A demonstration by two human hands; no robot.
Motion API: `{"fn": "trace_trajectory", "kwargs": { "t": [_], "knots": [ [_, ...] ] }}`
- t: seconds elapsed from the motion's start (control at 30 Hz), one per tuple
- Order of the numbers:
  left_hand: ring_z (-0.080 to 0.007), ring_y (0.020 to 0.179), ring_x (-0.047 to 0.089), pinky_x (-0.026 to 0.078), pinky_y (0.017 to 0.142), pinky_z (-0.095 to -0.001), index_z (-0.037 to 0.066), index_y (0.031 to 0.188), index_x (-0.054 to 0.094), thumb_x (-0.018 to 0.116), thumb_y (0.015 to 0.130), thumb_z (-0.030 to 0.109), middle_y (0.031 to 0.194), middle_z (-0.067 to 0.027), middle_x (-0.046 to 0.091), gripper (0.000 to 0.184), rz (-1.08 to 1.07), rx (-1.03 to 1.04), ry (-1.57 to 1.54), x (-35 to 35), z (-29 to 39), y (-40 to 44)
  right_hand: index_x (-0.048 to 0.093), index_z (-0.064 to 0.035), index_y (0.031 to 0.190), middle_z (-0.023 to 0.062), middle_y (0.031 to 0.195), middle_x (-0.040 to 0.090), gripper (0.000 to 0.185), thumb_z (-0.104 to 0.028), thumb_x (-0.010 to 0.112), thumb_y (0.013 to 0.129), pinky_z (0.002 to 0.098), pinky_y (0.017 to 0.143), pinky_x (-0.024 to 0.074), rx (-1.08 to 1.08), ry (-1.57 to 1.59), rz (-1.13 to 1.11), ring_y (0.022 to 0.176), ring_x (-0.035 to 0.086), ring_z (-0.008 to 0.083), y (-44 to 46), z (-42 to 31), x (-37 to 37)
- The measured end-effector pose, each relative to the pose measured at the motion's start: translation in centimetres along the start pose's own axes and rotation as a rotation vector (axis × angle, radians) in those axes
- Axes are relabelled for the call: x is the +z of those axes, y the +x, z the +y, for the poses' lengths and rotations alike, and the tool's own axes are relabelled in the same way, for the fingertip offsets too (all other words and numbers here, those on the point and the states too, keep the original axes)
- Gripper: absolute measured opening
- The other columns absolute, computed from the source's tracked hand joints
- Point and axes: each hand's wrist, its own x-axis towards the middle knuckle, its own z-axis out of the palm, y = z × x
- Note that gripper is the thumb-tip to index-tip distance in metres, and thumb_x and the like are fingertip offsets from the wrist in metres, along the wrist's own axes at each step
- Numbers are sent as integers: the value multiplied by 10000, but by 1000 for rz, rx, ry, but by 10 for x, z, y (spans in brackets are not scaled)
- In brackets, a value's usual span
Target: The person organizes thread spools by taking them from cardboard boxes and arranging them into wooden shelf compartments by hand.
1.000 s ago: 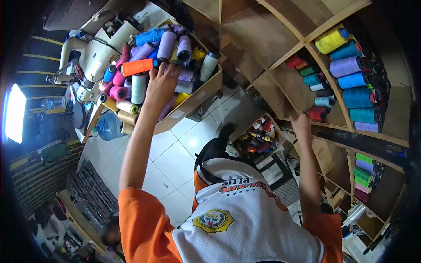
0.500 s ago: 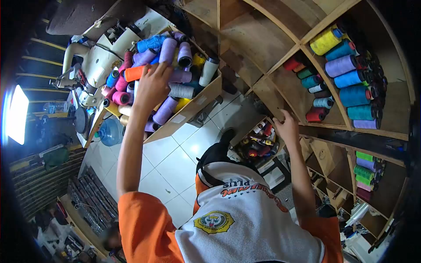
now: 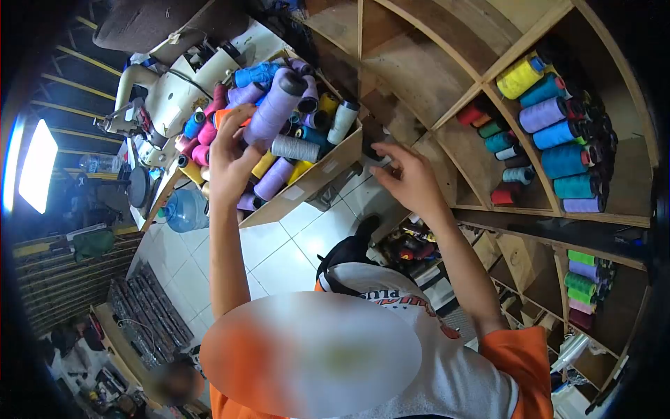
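Note:
My left hand (image 3: 232, 155) is closed round the lower end of a large purple thread spool (image 3: 276, 108), tilted above the other spools. Beneath it, a cardboard box (image 3: 314, 170) is heaped with thread spools in many colours. Among them are a grey spool (image 3: 290, 146), a white spool (image 3: 343, 122) and an orange spool (image 3: 222, 119), the last partly hidden by my fingers. To the right of the box, my right hand (image 3: 410, 180) hangs in the air with its fingers apart and bent, holding nothing.
Wooden shelves (image 3: 481, 87) on the right hold rows of spools, including a yellow one (image 3: 520, 77). A white sewing machine (image 3: 174, 98) stands behind the box. On the tiled floor are a blue water jug (image 3: 187, 209) and, below my right arm, a container of spools (image 3: 412, 248).
My left hand has taken hold of the purple spool and lifted it above the heap. My right hand has moved left from near the shelves towards the box.

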Motion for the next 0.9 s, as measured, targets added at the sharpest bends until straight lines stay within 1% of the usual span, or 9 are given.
{"fn": "trace_trajectory", "kwargs": {
  "t": [0.03, 0.17, 0.3, 0.4, 0.43, 0.53, 0.57, 0.67, 0.9],
  "knots": [
    [-175, 1038, 562, 465, 886, -305, -67, 1179, 546, 607, 698, 60, 1147, -102, 556, 501, -13, -83, -141, 5, 18, -3, 581, -4, 1149, 154, 1045, 617, 389, -132, 705, 803, 320, 670, 521, -11, 100, 2, 802, 651, 230, -1, -9, -4],
    [-161, 975, 578, 468, 854, -292, -69, 1225, 531, 578, 768, 95, 1071, -100, 605, 487, -126, -267, -218, 21, 35, -11, 502, -17, 1281, 83, 1066, 611, 542, -177, 731, 816, 222, 648, 498, -24, 436, -18, 768, 600, 87, -3, -44, -24],
    [-189, 1016, 582, 429, 927, -310, -96, 1224, 516, 599, 765, 127, 1103, -127, 612, 517, -195, -439, -669, 65, 53, -25, 389, 2, 1368, 114, 1204, 548, 689, -91, 742, 784, 229, 722, 493, -28, 519, -144, 889, 587, 106, -8, -68, -35],
    [-183, 1012, 594, 443, 909, -294, -101, 1218, 513, 620, 774, 135, 1097, -136, 616, 513, -224, -425, -731, 92, 56, -32, 442, -2, 1326, 76, 1082, 623, 732, -197, 815, 728, 222, 681, 500, -51, 601, -141, 829, 589, 79, -10, -67, -30],
    [-179, 1010, 592, 445, 902, -288, -104, 1233, 506, 632, 775, 132, 1095, -133, 618, 530, -246, -449, -792, 98, 57, -33, 517, 11, 1256, 71, 1002, 656, 610, -152, 801, 742, 232, 689, 508, -132, 537, -18, 796, 606, 87, -10, -60, -28],
    [-180, 1018, 588, 444, 905, -294, -109, 1247, 499, 631, 790, 128, 1100, -132, 619, 532, -292, -445, -846, 116, 60, -38, 595, 17, 1157, 65, 914, 670, 438, -122, 765, 778, 229, 659, 505, 26, 646, 19, 739, 613, 91, -17, -50, -39],
    [-184, 1019, 589, 444, 909, -303, -115, 1254, 495, 619, 810, 117, 1111, -136, 616, 516, -254, -440, -873, 123, 58, -40, 637, 26, 1072, 64, 884, 676, 299, -103, 725, 817, 224, 622, 493, 5, 620, 79, 700, 606, 86, -21, -49, -40],
    [-185, 1025, 586, 442, 913, -307, -121, 1247, 497, 603, 823, 105, 1111, -137, 616, 492, -176, -431, -860, 135, 61, -42, 643, 20, 1057, 50, 834, 668, 273, -120, 712, 833, 221, 601, 485, 132, 524, 93, 667, 585, 76, -34, -47, -55],
    [-232, 896, 639, 490, 812, -316, -124, 1216, 497, 570, 851, 170, 1061, -154, 621, 475, -310, -383, -897, 146, 69, -37, 619, -1, 930, 14, 737, 613, 87, -69, 643, 881, 220, 577, 441, 5, 252, 198, 631, 546, 69, -53, -48, -60]
  ]
}}
